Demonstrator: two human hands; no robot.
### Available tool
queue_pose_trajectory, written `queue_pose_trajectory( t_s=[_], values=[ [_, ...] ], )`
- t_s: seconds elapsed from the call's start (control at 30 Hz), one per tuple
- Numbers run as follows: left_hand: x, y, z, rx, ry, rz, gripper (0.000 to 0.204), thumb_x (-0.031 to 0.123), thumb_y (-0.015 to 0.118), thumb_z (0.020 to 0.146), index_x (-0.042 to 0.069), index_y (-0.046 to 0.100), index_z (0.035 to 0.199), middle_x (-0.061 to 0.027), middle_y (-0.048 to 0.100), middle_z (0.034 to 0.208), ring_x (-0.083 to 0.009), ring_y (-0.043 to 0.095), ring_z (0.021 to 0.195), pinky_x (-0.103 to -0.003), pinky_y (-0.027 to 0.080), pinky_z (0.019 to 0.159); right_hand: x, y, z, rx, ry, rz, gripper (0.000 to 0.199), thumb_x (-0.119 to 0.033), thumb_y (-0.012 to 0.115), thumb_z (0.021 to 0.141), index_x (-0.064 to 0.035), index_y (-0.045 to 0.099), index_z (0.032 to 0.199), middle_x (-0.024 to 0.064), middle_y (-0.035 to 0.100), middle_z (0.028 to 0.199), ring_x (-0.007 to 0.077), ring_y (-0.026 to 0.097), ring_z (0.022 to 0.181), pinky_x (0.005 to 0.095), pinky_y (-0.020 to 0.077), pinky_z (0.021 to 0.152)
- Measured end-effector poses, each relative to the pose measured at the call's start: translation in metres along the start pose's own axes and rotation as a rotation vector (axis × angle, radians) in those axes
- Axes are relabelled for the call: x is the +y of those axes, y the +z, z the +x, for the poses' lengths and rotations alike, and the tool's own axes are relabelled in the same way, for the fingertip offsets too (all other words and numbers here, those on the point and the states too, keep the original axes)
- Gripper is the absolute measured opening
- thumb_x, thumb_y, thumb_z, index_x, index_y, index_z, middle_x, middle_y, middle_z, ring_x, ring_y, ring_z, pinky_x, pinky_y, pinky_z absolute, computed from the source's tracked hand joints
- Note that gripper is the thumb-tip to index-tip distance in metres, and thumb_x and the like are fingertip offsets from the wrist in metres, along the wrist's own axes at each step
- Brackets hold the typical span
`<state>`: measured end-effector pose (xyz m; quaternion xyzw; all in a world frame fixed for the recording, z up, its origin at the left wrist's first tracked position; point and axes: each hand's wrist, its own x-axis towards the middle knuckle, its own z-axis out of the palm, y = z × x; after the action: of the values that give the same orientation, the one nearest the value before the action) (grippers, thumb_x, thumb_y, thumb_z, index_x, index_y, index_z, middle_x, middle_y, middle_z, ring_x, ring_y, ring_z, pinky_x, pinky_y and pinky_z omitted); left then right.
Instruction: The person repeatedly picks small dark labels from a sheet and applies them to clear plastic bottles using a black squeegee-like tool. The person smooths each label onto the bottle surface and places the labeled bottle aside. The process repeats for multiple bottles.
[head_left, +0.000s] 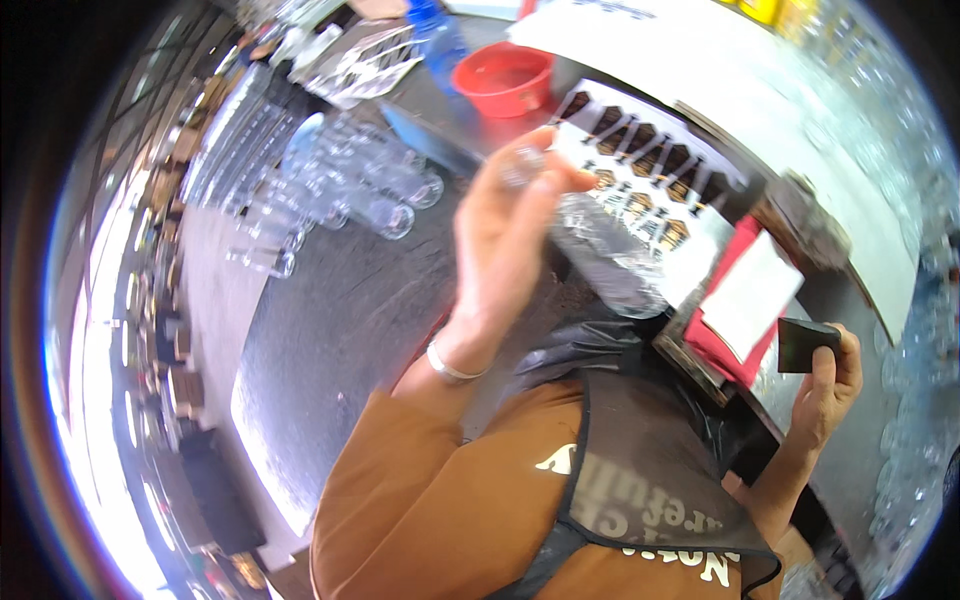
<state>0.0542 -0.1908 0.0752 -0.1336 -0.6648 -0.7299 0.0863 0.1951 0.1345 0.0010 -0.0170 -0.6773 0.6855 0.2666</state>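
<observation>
My left hand (497, 235), slightly blurred, is raised in the middle with its fingers closed around the neck of a clear bottle (612, 255). The bottle tilts, its wide body toward the lower right, and it hides part of the label sheet behind it. At the right my right hand (832, 385) grips a small dark flat rectangular pad (805, 345) between thumb and fingers; its exact kind is unclear. White sheets (690, 270) bear rows of black and gold labels (640, 145). Close to the right hand lies a folded white cloth or paper (752, 295) on a red cloth (722, 345).
Several clear bottles (360, 185) stand or lie on the dark table (340, 320) at the left. A red bucket (505, 80) and a blue bottle (437, 40) are at the back. A crumpled plastic-wrapped bundle (803, 222) sits beyond the cloths. More clear bottles (900, 440) line the right edge.
</observation>
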Motion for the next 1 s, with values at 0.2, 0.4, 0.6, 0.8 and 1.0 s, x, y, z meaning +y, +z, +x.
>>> queue_pose_trajectory(
  t_s=[0.2, 0.4, 0.6, 0.8, 1.0],
  values=[
    [0.001, -0.188, -0.011, 0.641, 0.161, 0.772, 0.034, 0.018, 0.066, 0.099, -0.005, 0.059, 0.123, -0.0122, 0.072, 0.098, -0.0143, 0.068, 0.091, -0.027, 0.052, 0.081, 0.009, 0.02, 0.039, -0.079, 0.038, 0.003, 0.02, -0.002, 0.057, 0.097, 0.0047, 0.061, 0.115, 0.0071, 0.063, 0.11, 0.0136, 0.059, 0.1, 0.029, 0.0462, 0.095],
    [-0.051, -0.383, 0.022, 0.949, 0.182, 1.109, 0.04, 0.029, 0.07, 0.091, -0.001, 0.065, 0.117, -0.0137, 0.072, 0.094, -0.0218, 0.069, 0.083, -0.035, 0.053, 0.078, 0.012, 0.046, 0.065, -0.15, 0.097, 0.029, 0.021, -0.009, 0.058, 0.1, 0.0027, 0.062, 0.116, 0.0059, 0.065, 0.106, 0.0119, 0.061, 0.098, 0.026, 0.0481, 0.089],
    [-0.088, -0.456, 0.054, 1.009, 0.176, 1.098, 0.044, 0.032, 0.071, 0.089, -0.001, 0.065, 0.117, -0.0138, 0.071, 0.092, -0.0224, 0.068, 0.084, -0.036, 0.052, 0.078, 0.02, 0.06, 0.07, -0.084, 0.176, -0.003, 0.021, -0.01, 0.058, 0.1, 0.0021, 0.062, 0.117, 0.0046, 0.065, 0.106, 0.01, 0.061, 0.095, 0.0237, 0.0482, 0.086],
    [-0.11, -0.497, 0.076, 1.02, 0.085, 1.479, 0.049, 0.037, 0.07, 0.091, -0.001, 0.063, 0.12, -0.0142, 0.07, 0.101, -0.0257, 0.067, 0.092, -0.037, 0.053, 0.085, 0.021, 0.069, 0.065, -0.124, 0.192, -0.224, 0.023, -0.009, 0.058, 0.097, 0.0019, 0.064, 0.117, 0.0064, 0.067, 0.106, 0.0122, 0.062, 0.098, 0.0247, 0.0469, 0.09],
    [-0.068, -0.425, 0.044, 0.697, -0.356, 1.979, 0.064, 0.039, 0.049, 0.102, 0.005, 0.031, 0.152, -0.0129, 0.028, 0.156, -0.0265, 0.027, 0.143, -0.042, 0.022, 0.119, -0.002, 0.048, 0.096, -0.031, 0.162, -0.208, 0.032, -0.011, 0.059, 0.096, -0.0011, 0.064, 0.125, 0.0064, 0.066, 0.114, 0.0133, 0.061, 0.105, 0.0266, 0.0467, 0.094]
  ],
)
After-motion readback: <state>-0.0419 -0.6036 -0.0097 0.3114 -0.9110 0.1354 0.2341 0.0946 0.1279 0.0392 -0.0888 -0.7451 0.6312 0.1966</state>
